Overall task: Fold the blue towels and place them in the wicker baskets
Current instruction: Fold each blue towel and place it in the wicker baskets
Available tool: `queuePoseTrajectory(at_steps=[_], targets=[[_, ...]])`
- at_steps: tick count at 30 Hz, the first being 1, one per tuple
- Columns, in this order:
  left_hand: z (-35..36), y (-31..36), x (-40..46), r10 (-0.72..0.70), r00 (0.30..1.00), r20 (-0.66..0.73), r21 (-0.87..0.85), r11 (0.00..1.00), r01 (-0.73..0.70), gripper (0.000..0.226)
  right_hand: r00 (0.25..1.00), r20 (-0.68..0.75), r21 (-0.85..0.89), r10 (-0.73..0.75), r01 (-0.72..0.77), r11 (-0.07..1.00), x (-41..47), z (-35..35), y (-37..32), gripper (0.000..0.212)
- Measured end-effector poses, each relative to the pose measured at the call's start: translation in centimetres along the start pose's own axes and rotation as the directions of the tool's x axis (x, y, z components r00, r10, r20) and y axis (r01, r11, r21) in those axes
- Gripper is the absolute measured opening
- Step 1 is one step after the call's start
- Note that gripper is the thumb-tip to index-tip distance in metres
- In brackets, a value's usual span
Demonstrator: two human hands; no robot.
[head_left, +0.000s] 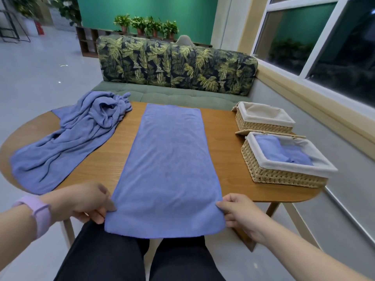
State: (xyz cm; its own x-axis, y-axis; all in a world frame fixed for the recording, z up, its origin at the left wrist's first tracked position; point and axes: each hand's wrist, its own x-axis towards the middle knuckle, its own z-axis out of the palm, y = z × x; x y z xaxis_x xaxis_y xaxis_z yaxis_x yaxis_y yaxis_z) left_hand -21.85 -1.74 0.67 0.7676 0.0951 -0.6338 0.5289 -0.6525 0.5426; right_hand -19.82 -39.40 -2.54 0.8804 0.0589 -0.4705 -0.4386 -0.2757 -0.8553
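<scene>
A long blue towel (168, 159) lies flat down the middle of the wooden table (221, 159). Its near end hangs over the table edge, above the person's lap. The left hand (91, 201) pinches the near left corner of the towel. The right hand (237, 209) pinches the near right corner. The 2 hands are well apart, 1 at each side of the towel. The left wrist wears a light purple band (41, 213).

On the left side of the table sits a pile (67, 142) of crumpled blue towels. Part of it hangs off the left edge.

On the right side stand 2 wicker baskets with white cloth inside. The near basket (284, 175) holds folded towels (282, 153), blue like the rest. The far basket (261, 123) sits just behind it, and I see nothing in it but the cloth.

Behind the table is a green sofa (174, 63) with a leaf-print back. Small potted plants (146, 25) stand in a row behind the sofa. A window (324, 41) is on the right.
</scene>
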Motion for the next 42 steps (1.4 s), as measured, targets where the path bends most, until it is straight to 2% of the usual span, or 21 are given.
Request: queuePoseTrajectory(at_steps=[3,7,9,13,14,15,16,17,18,19,20,21,22,23,25,27,31,35,37,39,42], targets=[[0.2,-0.1,-0.5,0.007,0.999,0.038,-0.001,1.000,-0.007,0.023,0.999,0.035,0.044,0.010,-0.012,0.999,-0.6,0.1,0.0,0.013],[1.0,-0.5,-1.0,0.006,0.999,0.050,0.047,0.999,-0.008,0.024,0.976,0.174,-0.031,0.129,-0.126,0.992,-1.2,0.2,1.1,0.011],[1.6,-1.0,-1.1,0.023,0.999,0.029,0.103,0.994,-0.025,0.019,0.972,0.187,-0.071,0.141,-0.130,0.989,-1.3,0.2,1.8,0.013],[2.2,-2.2,-0.7,0.116,0.990,-0.085,0.212,0.972,-0.096,0.022,0.990,0.102,-0.168,0.097,-0.079,0.983,-0.6,0.1,3.1,0.017],[2.3,-2.4,-0.6,0.174,0.976,-0.127,0.283,0.950,-0.133,0.025,0.999,0.024,-0.217,0.028,-0.022,0.976,-0.5,0.0,3.5,0.020],[2.4,-2.7,-0.7,0.264,0.950,-0.168,0.393,0.902,-0.181,0.028,0.993,-0.064,-0.331,-0.101,0.074,0.941,-0.3,-0.1,4.0,0.026],[2.4,-3.0,-0.7,0.385,0.903,-0.192,0.525,0.817,-0.237,0.031,0.952,-0.117,-0.515,-0.283,0.185,0.837,-0.1,-0.3,4.5,0.033],[2.5,-3.2,-0.9,0.531,0.828,-0.178,0.650,0.695,-0.306,0.034,0.870,-0.109,-0.713,-0.482,0.269,0.648,0.1,-0.6,5.0,0.039],[2.6,-3.3,-1.2,0.673,0.730,-0.121,0.738,0.552,-0.387,0.037,0.741,-0.012,-0.850,-0.672,0.346,0.397,0.3,-1.0,5.5,0.042],[2.8,-3.3,-1.5,0.780,0.625,-0.041,0.783,0.414,-0.465,0.039,0.586,0.151,-0.902,-0.796,0.412,0.132,0.4,-1.2,5.9,0.040],[3.1,-3.2,-1.8,0.841,0.539,0.034,0.796,0.303,-0.524,0.038,0.462,0.311,-0.892,-0.830,0.444,-0.087,0.4,-1.3,6.0,0.037],[3.5,-2.9,-2.1,0.867,0.489,0.100,0.799,0.223,-0.558,0.035,0.376,0.421,-0.863,-0.826,0.446,-0.237,0.4,-1.0,6.2,0.036],[4.0,-2.6,-2.3,0.876,0.457,0.151,0.807,0.158,-0.569,0.034,0.321,0.485,-0.839,-0.813,0.432,-0.330,0.7,-0.7,6.6,0.037],[4.5,-2.3,-2.2,0.876,0.446,0.185,0.825,0.109,-0.555,0.037,0.294,0.532,-0.820,-0.794,0.411,-0.398,1.2,-0.3,7.0,0.040],[5.5,-1.5,-2.0,0.858,0.465,0.219,0.862,0.053,-0.504,0.043,0.288,0.605,-0.786,-0.742,0.361,-0.501,2.0,0.8,7.5,0.056],[6.3,-1.0,-1.6,0.831,0.511,0.220,0.892,0.040,-0.450,0.048,0.297,0.642,-0.765,-0.707,0.320,-0.559,2.5,2.0,6.9,0.073],[7.2,-0.3,-1.1,0.774,0.611,0.165,0.936,0.072,-0.344,0.048,0.307,0.694,-0.720,-0.651,0.284,-0.633,3.6,4.1,5.5,0.079],[7.6,0.1,-1.1,0.818,0.549,0.170,0.949,0.015,-0.316,0.025,0.404,0.682,-0.727,-0.610,0.280,-0.627,4.1,5.8,5.4,0.106],[7.2,0.2,-1.3,0.827,0.532,0.183,0.932,0.026,-0.361,0.017,0.387,0.666,-0.745,-0.638,0.295,-0.599,4.1,6.7,5.3,0.104],[6.5,0.1,-1.5,0.849,0.511,0.133,0.888,0.126,-0.442,0.017,0.335,0.653,-0.757,-0.680,0.322,-0.569,4.0,7.4,5.3,0.093],[5.0,0.7,-2.5,0.856,0.516,-0.037,0.751,0.364,-0.550,0.018,0.283,0.626,-0.768,-0.727,0.383,-0.513,3.5,7.5,5.3,0.079]])
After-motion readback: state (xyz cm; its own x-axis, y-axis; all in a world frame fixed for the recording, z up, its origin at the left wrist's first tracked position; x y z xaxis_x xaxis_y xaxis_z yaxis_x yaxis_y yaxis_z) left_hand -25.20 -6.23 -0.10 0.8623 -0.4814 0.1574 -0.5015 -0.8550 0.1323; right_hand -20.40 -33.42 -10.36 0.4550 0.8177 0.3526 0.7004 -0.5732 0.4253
